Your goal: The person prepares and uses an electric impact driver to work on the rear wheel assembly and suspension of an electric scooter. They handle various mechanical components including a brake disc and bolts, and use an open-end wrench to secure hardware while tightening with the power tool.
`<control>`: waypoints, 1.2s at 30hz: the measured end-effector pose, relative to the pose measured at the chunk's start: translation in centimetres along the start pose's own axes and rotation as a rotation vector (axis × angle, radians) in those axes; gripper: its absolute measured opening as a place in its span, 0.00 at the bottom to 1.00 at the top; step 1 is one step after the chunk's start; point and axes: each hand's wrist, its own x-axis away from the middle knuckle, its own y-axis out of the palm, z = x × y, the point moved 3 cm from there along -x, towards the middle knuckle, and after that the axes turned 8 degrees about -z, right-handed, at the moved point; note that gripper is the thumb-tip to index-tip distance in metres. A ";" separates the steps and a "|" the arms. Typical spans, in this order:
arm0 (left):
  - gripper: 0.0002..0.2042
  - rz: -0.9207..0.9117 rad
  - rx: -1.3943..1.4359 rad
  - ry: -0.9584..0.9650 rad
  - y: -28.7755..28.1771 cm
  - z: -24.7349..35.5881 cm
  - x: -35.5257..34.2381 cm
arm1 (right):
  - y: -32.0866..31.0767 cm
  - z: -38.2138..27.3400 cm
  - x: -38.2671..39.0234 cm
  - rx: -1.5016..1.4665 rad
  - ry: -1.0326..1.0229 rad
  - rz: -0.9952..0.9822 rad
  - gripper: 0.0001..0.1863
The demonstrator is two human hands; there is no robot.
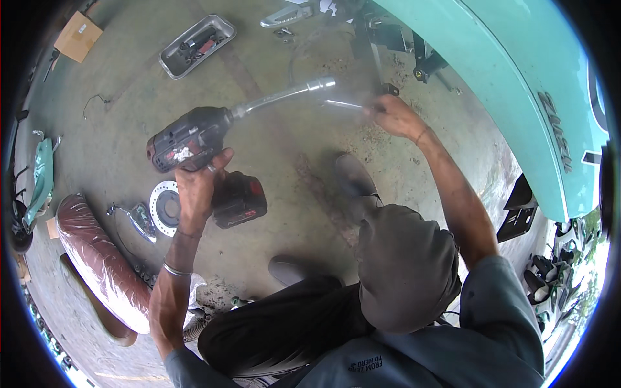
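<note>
concrete floor [119,149] below: left hand [194,194] clamps fingers [224,158] round the cordless driver [194,134], right hand [398,119] pinches a thin rod [344,104]; best keep the long extension [278,96] steady.

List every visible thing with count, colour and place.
cordless power wrench: 1, black and red, in left grip
long socket extension: 1, silver, on the wrench's nose
thin rod: 1, silver, in right grip
metal tray: 1, silver, upper left floor
cardboard box: 1, brown, top left
long part: 1, silver, top centre
drilled disc: 1, silver, below the wrench
lamp-like part: 1, clear, beside the disc
wrapped seat: 1, brown, lower left
curved panel: 1, teal, right
smaller teal part: 1, far left
crate-like item: 1, black, right
small clutter: uncountable, mixed, along edges
shoes: 2, grey, centre
trousers: 1 pair, black, bottom
shirt: 1, grey-blue, bottom right
left grip: 1, bare, left of centre
right grip: 1, bare, upper right
</note>
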 end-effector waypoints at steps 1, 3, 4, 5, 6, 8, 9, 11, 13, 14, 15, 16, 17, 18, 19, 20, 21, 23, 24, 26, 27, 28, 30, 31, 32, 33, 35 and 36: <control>0.11 -0.037 0.068 -0.037 1.0 0.3 -1.0 | -0.5 1.9 1.5 -0.083 0.129 0.053 0.17; 0.11 -0.103 0.197 -0.136 2.8 -0.7 -2.3 | -0.3 5.5 3.9 -0.353 0.345 0.109 0.15; 0.10 -0.114 0.250 -0.198 3.9 -2.0 -2.8 | 0.4 7.3 4.7 -0.545 0.430 0.120 0.13; 0.10 -0.130 0.317 -0.249 5.3 -2.9 -3.3 | -0.2 8.3 5.5 -0.580 0.473 0.134 0.13; 0.10 -0.159 0.401 -0.298 7.1 -3.8 -3.9 | -1.6 9.1 6.6 -0.598 0.525 0.159 0.12; 0.10 -0.137 0.513 -0.366 9.8 -5.6 -5.3 | -2.8 10.7 7.2 -0.529 0.583 0.105 0.12; 0.10 -0.111 0.570 -0.381 11.1 -6.0 -6.2 | -3.5 11.5 7.0 -0.499 0.612 0.078 0.12; 0.11 -0.078 0.660 -0.380 12.7 -7.2 -8.0 | -5.2 12.1 6.7 -0.465 0.648 0.047 0.13; 0.13 -0.044 0.684 -0.355 14.0 -7.4 -9.7 | -6.8 12.4 6.4 -0.413 0.688 0.057 0.14; 0.14 -0.029 0.694 -0.338 14.6 -7.2 -10.6 | -7.2 13.0 6.4 -0.417 0.692 0.079 0.13; 0.14 -0.032 0.717 -0.325 15.2 -6.8 -11.3 | -7.5 13.5 6.4 -0.422 0.696 0.101 0.12; 0.14 -0.039 0.699 -0.298 15.5 -6.0 -12.1 | -7.8 14.0 6.5 -0.424 0.698 0.127 0.11; 0.14 -0.047 0.679 -0.272 15.8 -5.2 -12.7 | -7.9 14.8 6.7 -0.437 0.676 0.138 0.11; 0.14 -0.054 0.660 -0.246 16.0 -4.4 -13.4 | -8.0 15.5 6.7 -0.424 0.691 0.126 0.12; 0.13 -0.029 0.612 -0.221 15.9 -3.9 -14.1 | -8.2 15.8 6.6 -0.409 0.706 0.110 0.12; 0.11 -0.005 0.561 -0.188 15.8 -3.6 -14.5 | -8.3 16.0 6.5 -0.394 0.721 0.094 0.13; 0.10 0.020 0.508 -0.155 15.7 -3.4 -14.8 | -7.9 16.0 6.5 -0.342 0.733 0.112 0.13; 0.09 0.049 0.447 -0.097 15.1 -2.7 -15.4 | -7.8 17.5 6.6 -0.327 0.778 0.100 0.13; 0.11 0.055 0.432 -0.089 14.9 -2.4 -15.4 | -7.8 17.9 6.6 -0.327 0.791 0.108 0.13; 0.13 0.062 0.399 -0.080 14.9 -2.1 -15.4 | -7.7 18.6 6.5 -0.294 0.813 0.102 0.14; 0.14 0.048 0.396 -0.072 14.8 -2.3 -15.5 | -7.5 19.4 6.5 -0.291 0.810 0.119 0.15; 0.14 0.052 0.392 -0.058 14.7 -2.2 -15.4 | -7.3 20.0 6.4 -0.290 0.805 0.136 0.17; 0.14 0.059 0.384 -0.029 14.8 -2.1 -15.0 | -7.4 20.8 6.8 -0.248 0.850 0.116 0.19; 0.15 0.049 0.370 -0.019 14.7 -2.3 -14.9 | -7.4 20.6 6.8 -0.243 0.852 0.117 0.19; 0.15 0.073 0.367 0.003 14.8 -2.3 -14.8 | -7.6 20.5 6.9 -0.237 0.855 0.117 0.19; 0.15 0.096 0.366 0.025 15.0 -2.2 -14.7 | -8.0 20.9 7.2 -0.249 0.841 0.128 0.19; 0.15 0.161 0.321 0.065 14.5 -1.9 -14.1 | -6.6 22.3 6.7 -0.342 0.830 0.100 0.17; 0.14 0.190 0.303 0.085 14.3 -1.7 -13.8 | -5.8 22.8 6.4 -0.388 0.823 0.082 0.16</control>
